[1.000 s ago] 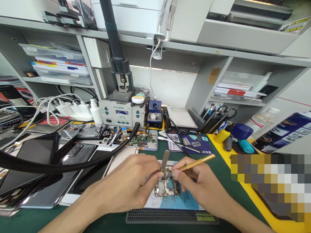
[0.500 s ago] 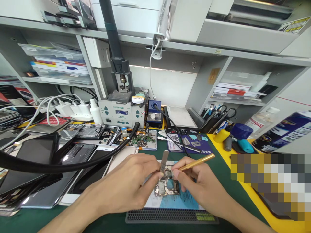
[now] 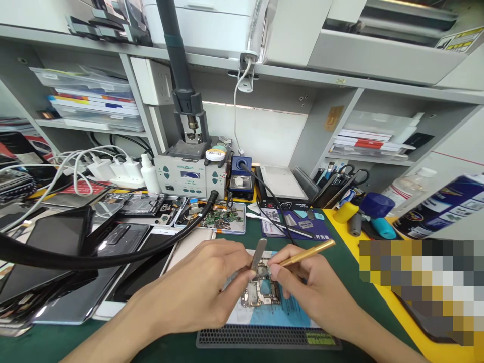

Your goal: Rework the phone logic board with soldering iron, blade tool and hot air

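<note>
My left hand [image 3: 212, 282] is closed in a pinch round a pair of metal tweezers [image 3: 260, 248], whose flat grey end sticks up above the fingers. In my right hand [image 3: 308, 280] a slim gold-handled tool [image 3: 310, 252] is held like a pen. Its tip is hidden by the fingers or too small to make out. Between the two hands a phone circuit board [image 3: 260, 301] lies on a blue and white work mat [image 3: 298, 315]. My left fingertips are at the board's upper left, and my right fingertips are at its upper right.
A black hose [image 3: 124, 261] arches across several phones [image 3: 91, 282] on the left. Behind the hands are a tray of small circuit parts [image 3: 227, 222] and a grey rework station [image 3: 185, 176]. Bottles and a spray can [image 3: 438, 206] stand at the right.
The tweezers' upper end has tilted slightly to the right. Both hands keep their grips in nearly the same place over the board.
</note>
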`<state>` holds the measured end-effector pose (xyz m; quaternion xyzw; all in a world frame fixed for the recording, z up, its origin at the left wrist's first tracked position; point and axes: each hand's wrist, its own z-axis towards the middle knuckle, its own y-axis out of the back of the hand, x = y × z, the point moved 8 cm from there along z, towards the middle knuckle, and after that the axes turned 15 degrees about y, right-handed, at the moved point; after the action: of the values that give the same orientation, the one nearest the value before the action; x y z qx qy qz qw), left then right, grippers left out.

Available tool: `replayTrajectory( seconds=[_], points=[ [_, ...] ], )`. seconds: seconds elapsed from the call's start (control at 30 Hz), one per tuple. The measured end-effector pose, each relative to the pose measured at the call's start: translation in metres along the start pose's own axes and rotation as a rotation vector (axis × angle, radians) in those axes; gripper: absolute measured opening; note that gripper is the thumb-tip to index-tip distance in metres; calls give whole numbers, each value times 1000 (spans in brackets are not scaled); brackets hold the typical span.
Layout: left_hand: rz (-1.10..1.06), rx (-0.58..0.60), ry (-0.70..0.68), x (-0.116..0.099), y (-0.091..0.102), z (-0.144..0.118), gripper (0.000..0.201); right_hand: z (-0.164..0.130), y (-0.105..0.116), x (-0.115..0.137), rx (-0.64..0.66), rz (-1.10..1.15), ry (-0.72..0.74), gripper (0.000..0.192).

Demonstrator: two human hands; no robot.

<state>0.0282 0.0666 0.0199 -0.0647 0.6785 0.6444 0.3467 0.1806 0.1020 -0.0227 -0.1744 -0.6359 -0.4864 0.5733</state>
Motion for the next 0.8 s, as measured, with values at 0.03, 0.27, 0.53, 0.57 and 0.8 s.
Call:
replayTrajectory(
  seconds=[0.03,0.27,0.53,0.57,0.8],
  points=[
    [-1,3,-4,0,0,0,20,0,0,0,2,2,-2,31],
    [25,-12,-38,-2,-2,-2,23,1,-1,-1,10,8,-2,31],
    [7,-23,-48,1,-1,-1,25,0,0,-2,4,-15,-3,33],
    [6,-33,-47,2,0,0,26,0,1,-2,2,-18,-4,33],
    [0,-41,-18,5,1,2,27,1,0,-3,5,-5,2,31]
  ],
)
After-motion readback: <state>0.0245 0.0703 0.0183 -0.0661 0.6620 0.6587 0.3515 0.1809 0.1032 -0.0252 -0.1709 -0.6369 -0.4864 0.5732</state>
